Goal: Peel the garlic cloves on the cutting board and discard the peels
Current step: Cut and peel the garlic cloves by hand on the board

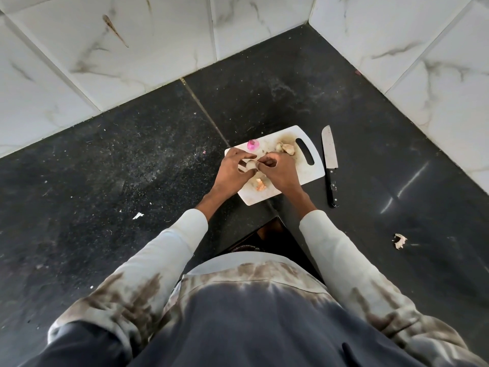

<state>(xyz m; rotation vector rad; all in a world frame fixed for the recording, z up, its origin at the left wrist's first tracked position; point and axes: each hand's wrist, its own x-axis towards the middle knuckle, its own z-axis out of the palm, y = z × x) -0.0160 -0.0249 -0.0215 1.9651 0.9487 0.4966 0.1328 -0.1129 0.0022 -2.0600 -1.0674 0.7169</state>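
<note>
A white cutting board lies on the black counter. Over its left half, my left hand and my right hand meet around one pale garlic clove. Left fingers hold the clove and right fingertips pinch at its skin. More garlic cloves sit near the board's handle slot. Loose peel scraps lie on the board under my hands. A pink onion piece rests at the board's far left corner.
A black-handled knife lies on the counter just right of the board, blade pointing away. A peel scrap lies on the counter at the right, a small white scrap at the left. Tiled walls close off the corner behind.
</note>
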